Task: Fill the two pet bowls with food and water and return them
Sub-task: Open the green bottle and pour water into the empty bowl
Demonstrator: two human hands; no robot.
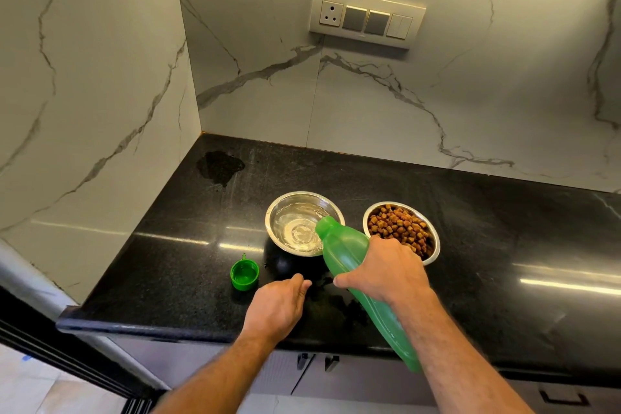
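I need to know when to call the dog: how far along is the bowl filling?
Food is done: the right bowl holds kibble. In progress: the right hand tips the green bottle over the left bowl, which holds some water. Left: cap on, bowls returned.

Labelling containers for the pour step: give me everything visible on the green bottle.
The green bottle looks like translucent plastic, long and slim, uncapped. It is tipped steeply, mouth down over the near rim of the steel water bowl, base toward the camera. The right hand grips its middle; the left hand is apart from it. Its green cap lies open side up on the black counter.
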